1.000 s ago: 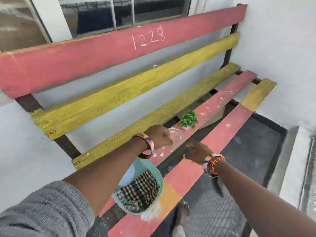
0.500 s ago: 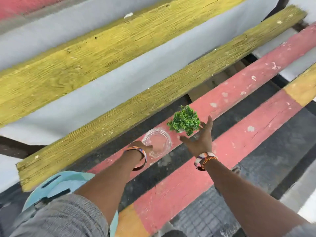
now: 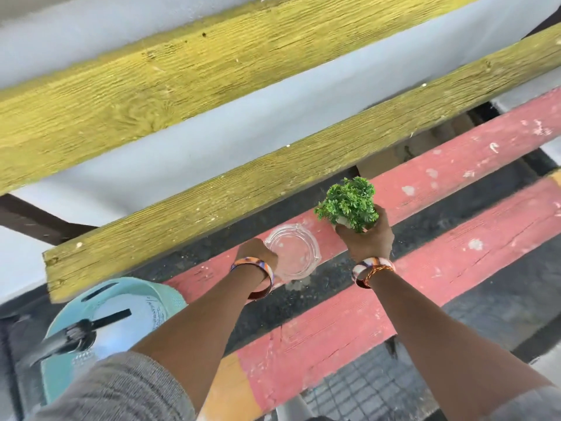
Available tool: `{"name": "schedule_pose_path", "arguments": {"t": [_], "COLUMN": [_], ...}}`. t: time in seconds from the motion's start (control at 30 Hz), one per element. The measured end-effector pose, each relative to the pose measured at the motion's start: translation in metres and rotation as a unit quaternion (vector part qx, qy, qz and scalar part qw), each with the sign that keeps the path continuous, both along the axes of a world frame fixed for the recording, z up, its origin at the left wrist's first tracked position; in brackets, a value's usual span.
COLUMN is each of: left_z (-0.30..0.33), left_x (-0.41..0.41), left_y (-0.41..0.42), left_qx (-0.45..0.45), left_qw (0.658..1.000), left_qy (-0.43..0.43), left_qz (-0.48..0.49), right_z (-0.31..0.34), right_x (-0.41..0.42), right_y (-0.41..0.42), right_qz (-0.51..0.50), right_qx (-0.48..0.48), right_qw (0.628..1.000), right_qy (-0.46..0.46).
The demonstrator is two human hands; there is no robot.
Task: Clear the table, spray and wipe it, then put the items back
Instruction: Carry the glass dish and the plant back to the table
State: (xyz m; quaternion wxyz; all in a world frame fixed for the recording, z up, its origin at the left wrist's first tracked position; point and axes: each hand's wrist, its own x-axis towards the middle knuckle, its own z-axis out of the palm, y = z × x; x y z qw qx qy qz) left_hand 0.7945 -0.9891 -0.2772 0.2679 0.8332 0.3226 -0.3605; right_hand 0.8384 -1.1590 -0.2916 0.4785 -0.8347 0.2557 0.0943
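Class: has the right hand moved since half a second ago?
Yes. The right hand has closed forward onto the plant on the red slat.

both bare forearms reach forward, each wrist ringed by a colourful patterned bangle. the left hand (image 3: 261,253) is curled, knuckles up, fingers closed on something at its front. the right hand (image 3: 368,238) is wrapped shut around what it grips, thumb side up.

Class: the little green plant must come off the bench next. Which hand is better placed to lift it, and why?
The right hand: its fingers already wrap the plant at its base. The left hand is occupied at the rim of the glass dish beside it.
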Motion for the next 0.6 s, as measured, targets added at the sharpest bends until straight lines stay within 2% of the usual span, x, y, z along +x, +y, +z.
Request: {"name": "schedule_pose_path", "arguments": {"t": [0.17,0.27,0.4,0.6], "left_z": [0.024,0.057,0.107,0.180], "left_x": [-0.021,-0.046,-0.093,-0.215], "left_y": [0.018,0.039,0.078,0.170], "left_qx": [-0.089,-0.108,-0.121,-0.178], "left_qw": [0.990,0.984,0.969,0.918], "left_qy": [-0.055,-0.097,-0.172,-0.267], "left_qz": [0.094,0.100,0.129,0.234], "right_z": [0.030,0.058,0.108,0.189], "right_x": [-0.028,-0.058,-0.094,-0.183], "right_y": [0.015,0.038,0.078,0.165], "right_qz": [-0.019,-0.021,-0.026,0.027], "right_qx": [0.024,0.109,0.045,0.054], "right_qw": [0.999,0.994,0.996,0.986], "right_qy": [-0.008,0.003,-0.079,-0.155]}}
